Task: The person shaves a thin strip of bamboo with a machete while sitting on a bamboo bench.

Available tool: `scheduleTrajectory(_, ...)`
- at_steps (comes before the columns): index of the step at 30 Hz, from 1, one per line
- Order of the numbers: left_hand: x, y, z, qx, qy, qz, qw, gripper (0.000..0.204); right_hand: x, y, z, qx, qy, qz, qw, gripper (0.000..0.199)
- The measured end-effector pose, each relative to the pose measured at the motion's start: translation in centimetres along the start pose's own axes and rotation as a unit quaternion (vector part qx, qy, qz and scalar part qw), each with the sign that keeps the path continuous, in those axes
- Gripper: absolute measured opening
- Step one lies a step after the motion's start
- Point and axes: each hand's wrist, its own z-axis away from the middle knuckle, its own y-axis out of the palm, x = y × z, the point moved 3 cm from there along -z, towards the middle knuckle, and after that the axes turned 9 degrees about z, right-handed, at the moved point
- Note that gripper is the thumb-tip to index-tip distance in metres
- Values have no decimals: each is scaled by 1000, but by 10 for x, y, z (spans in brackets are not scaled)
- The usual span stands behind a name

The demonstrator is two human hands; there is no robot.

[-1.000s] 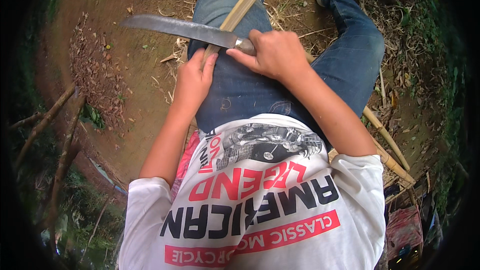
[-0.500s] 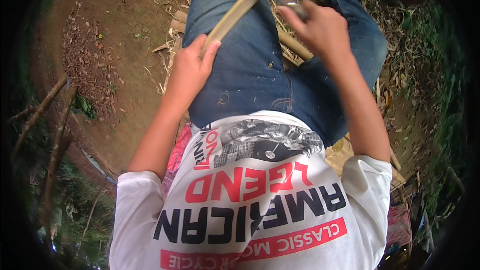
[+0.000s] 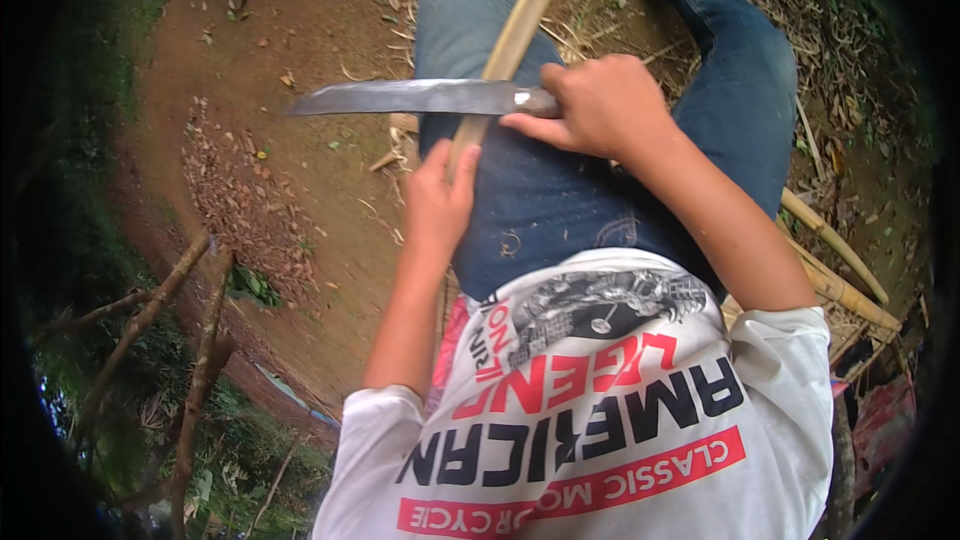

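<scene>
A long bamboo stick (image 3: 515, 35) lies along my left thigh, running from my lap up past my knee. My left hand (image 3: 438, 202) grips its near end against my jeans. My right hand (image 3: 598, 105) is closed on the handle of a large knife with a grey blade (image 3: 405, 97). The blade points left and lies flat across the stick, just above my left hand. I sit with both legs in blue jeans and wear a white printed shirt.
Bare brown earth (image 3: 280, 50) with dry leaves lies to the left. More cut bamboo lengths (image 3: 835, 270) lie by my right hip. Thin branches (image 3: 150, 310) and green plants stand at the lower left. Dry grass covers the ground at the upper right.
My right hand had lifted the knife up to the top of the view half a second ago. It has come back down, and the blade lies across the stick again.
</scene>
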Motion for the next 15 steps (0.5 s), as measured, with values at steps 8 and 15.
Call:
scheduleTrajectory(8, -11, -9, 6, -3, -2, -76, 997, 32, -148, -47, -15, -67, 263, 76, 959, 71)
scheduleTrajectory(15, -14, -11, 9, -32, 3, -51, 998, 30, -87, -63, 0, 13, 214, -59, 975, 64)
